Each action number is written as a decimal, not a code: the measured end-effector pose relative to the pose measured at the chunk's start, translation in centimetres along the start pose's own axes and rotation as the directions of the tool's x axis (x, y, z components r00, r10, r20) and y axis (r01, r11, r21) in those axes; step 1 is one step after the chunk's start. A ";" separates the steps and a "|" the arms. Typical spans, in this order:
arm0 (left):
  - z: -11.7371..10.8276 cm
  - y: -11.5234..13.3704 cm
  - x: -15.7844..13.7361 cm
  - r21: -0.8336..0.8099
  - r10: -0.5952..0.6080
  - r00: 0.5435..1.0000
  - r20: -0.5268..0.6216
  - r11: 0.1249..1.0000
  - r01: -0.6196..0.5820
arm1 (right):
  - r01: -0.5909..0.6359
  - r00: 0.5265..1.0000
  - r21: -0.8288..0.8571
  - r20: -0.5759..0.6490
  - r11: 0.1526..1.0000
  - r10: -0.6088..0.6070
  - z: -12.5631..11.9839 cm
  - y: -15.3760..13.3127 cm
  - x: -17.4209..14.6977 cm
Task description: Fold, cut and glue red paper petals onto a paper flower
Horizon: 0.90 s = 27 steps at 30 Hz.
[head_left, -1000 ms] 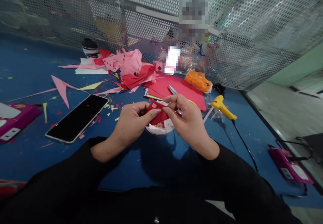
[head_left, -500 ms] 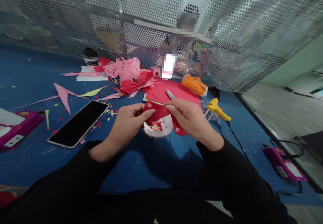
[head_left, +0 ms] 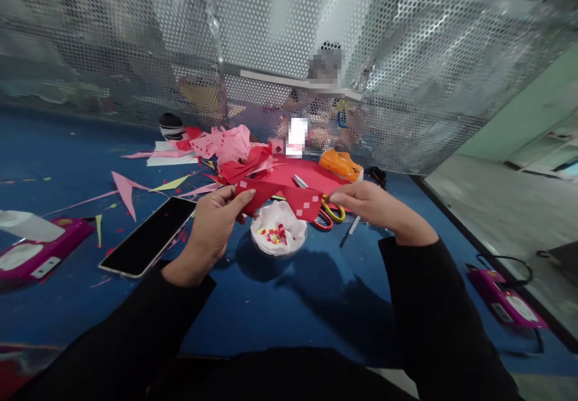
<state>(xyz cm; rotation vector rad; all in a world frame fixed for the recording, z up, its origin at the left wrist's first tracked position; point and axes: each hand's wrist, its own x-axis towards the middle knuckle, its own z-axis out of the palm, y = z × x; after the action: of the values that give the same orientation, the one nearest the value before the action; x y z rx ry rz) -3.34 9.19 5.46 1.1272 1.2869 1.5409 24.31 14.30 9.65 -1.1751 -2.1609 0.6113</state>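
Note:
A red paper strip [head_left: 289,199] with small square cut-outs near its ends stretches between my hands, a bend near its middle. My left hand [head_left: 214,220] pinches its left end between thumb and fingers. At the other end, my right hand [head_left: 368,205] has its thumb and fingertips closed on the strip's edge. Below the strip stands a small bowl [head_left: 282,247] lined with white tissue, holding red and yellow paper bits [head_left: 277,233]. Scissors [head_left: 323,220] with red and yellow handles lie just behind the strip, partly hidden by it.
A phone [head_left: 149,235] lies left of my left hand. Pink and red paper scraps [head_left: 235,151], red sheets [head_left: 289,169] and an orange packet [head_left: 341,165] are at the back. Purple power strips [head_left: 508,298] sit on both sides. A perforated metal screen [head_left: 266,21] stands behind.
My hands have moved apart and the folded red paper is now spread out between them. The bowl and scissor handles are more exposed; my right hand now covers the yellow glue gun's place.

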 end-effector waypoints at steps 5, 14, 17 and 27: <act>-0.1 -0.1 0.5 -0.032 -0.031 0.996 -0.082 0.999 0.028 | 0.003 0.995 0.324 0.091 0.946 -0.034 -1.0 -1.8 -0.5; -0.1 -0.4 0.5 -0.065 -0.042 0.992 -0.118 0.997 0.034 | 0.207 0.713 0.438 -0.680 0.875 0.172 -3.7 -1.2 -0.5; 0.0 -0.2 0.5 -0.102 -0.055 0.989 -0.135 0.994 0.041 | 0.116 0.794 0.406 -0.586 0.906 0.161 -1.0 -0.1 0.7; -0.2 -0.8 0.9 -0.110 -0.005 0.979 -0.204 0.994 -0.018 | -0.202 0.839 0.419 0.540 0.885 -0.064 5.6 -3.6 -0.3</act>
<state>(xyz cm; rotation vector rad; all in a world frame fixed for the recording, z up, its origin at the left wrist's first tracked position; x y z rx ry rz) -3.72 10.08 4.79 0.9226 1.3134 1.7467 18.45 11.64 7.90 -0.8811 -2.2159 1.5614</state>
